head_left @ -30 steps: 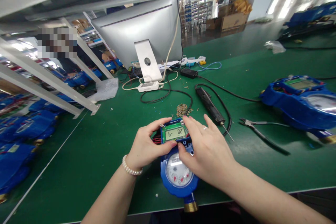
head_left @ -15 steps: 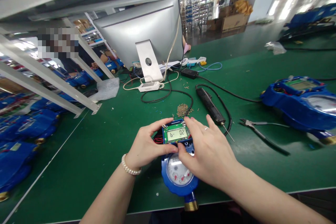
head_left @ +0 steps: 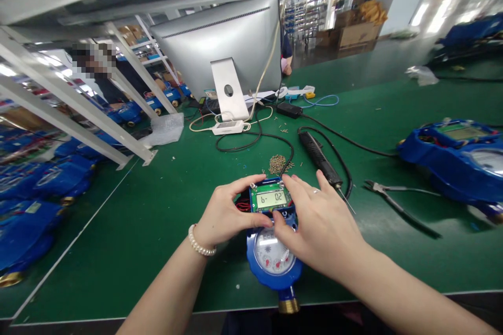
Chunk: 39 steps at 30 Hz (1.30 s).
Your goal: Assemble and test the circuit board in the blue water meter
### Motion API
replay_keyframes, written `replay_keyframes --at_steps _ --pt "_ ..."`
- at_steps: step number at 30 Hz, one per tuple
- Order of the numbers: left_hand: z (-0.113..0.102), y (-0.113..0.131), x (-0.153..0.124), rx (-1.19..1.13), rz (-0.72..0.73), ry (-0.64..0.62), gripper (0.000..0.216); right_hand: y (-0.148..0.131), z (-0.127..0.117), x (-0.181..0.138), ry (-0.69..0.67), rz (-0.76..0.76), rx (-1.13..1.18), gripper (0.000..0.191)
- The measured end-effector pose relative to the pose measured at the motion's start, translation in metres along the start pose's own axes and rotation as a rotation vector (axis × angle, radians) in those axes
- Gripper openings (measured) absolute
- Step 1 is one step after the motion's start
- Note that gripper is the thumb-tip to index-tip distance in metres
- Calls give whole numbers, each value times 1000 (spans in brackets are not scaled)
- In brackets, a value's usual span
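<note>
A blue water meter (head_left: 274,264) with a white dial and a brass fitting lies near the front edge of the green bench (head_left: 157,220). At its top sits a green circuit board with a lit LCD (head_left: 269,198). My left hand (head_left: 226,214) pinches the board's left side, thumb at the lower edge and fingers over the top. From the right, my right hand (head_left: 318,225) grips the same board, fingers curled on its top and bottom edges. Red wires show under the board at the left.
A black electric screwdriver (head_left: 320,159) with its cable lies just right of the hands, a pile of small brass screws (head_left: 278,163) behind them, pliers (head_left: 393,201) further right. Another blue meter (head_left: 456,159) stands at the right, several more at the left. A monitor (head_left: 220,47) stands behind. A person stands at far left.
Both hands stay on the board with only slight finger shifts. The view has drifted, so everything sits a little further right in the picture.
</note>
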<state>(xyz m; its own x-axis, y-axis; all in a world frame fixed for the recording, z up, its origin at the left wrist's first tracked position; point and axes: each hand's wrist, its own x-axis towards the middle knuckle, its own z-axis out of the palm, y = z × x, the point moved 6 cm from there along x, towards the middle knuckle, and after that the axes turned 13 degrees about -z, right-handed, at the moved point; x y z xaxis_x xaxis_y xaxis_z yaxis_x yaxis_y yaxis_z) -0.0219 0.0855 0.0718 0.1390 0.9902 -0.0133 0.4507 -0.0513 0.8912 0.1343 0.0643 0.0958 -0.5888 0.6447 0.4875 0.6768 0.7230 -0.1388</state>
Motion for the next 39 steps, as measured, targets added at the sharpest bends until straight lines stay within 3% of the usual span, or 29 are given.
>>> replay_keyframes --at_steps 39 --pt "1 -4 3 -24 -38 -23 67 -2 5 -1 -59 67 43 56"
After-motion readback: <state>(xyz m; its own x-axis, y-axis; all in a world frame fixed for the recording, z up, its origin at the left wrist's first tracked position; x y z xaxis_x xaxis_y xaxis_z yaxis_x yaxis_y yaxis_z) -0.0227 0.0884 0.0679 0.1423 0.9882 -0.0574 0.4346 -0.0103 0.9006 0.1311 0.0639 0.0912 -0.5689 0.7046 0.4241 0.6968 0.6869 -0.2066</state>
